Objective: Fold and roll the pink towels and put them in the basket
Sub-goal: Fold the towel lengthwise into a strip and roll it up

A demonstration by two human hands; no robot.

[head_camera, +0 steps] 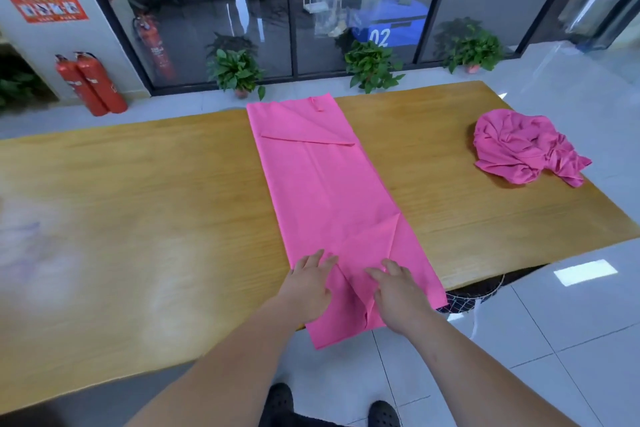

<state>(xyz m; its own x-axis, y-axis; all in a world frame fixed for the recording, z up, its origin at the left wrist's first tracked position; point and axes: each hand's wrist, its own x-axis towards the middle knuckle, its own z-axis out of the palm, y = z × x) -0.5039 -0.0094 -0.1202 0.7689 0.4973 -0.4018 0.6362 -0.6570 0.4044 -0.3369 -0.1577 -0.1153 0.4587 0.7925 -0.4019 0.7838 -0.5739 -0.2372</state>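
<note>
Left hand (308, 282) and right hand (398, 295) press flat, fingers straight, gripping nothing, on the near end of the folded towel (329, 191) stretched across the table (138, 201). Rolling isn't started yet, and the crumpled towel (519, 146) waits far right, untouched.

A plain bright pink towel (332, 198) and a darker pink crumpled towel (519, 147) lie on a yellow-brown wood-grain tabletop (138, 218).
</note>
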